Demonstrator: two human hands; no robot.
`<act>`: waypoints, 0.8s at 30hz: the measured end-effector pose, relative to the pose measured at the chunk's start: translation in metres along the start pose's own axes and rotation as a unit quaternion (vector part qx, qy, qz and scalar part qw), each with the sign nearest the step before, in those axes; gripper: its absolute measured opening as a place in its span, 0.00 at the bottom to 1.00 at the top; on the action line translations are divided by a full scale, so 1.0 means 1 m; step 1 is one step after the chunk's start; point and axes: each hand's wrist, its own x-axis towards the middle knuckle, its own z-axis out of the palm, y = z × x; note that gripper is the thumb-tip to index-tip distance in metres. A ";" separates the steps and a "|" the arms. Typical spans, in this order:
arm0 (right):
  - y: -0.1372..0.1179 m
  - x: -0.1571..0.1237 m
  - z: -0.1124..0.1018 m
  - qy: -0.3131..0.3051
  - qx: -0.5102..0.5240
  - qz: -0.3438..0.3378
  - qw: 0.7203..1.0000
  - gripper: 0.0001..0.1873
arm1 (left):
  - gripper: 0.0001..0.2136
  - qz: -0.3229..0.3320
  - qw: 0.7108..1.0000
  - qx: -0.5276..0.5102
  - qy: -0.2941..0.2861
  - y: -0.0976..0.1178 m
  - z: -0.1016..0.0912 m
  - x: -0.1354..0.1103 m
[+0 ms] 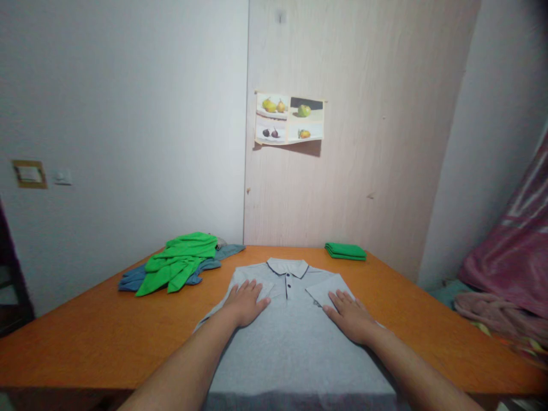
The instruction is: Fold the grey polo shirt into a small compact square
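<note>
Tabletop [85, 337], grey polo [291, 342] under left hand [246, 302], right hand [349, 315]

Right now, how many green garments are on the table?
2: one crumpled green garment at far left, atop a blue garment; one folded green garment at the far edge, right. The folded stack may hold more.

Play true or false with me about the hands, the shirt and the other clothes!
The left hand and right hand both lie flat on the grey knit polo shirt. True.
The polo shirt hangs on the wall. False: it lies spread on the orange wooden table.
A neatly folded green cloth sits at the table's far edge. True.
A crumpled green garment lies on a blue garment, left of the polo shirt. True.
A picture of cars is taped behind the table. False: the taped paper picture shows fruit.
</note>
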 end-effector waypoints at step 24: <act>0.053 -0.018 -0.001 0.024 0.025 0.049 0.998 0.42 | 0.30 0.003 0.993 -0.032 0.111 -0.042 -0.010 -0.027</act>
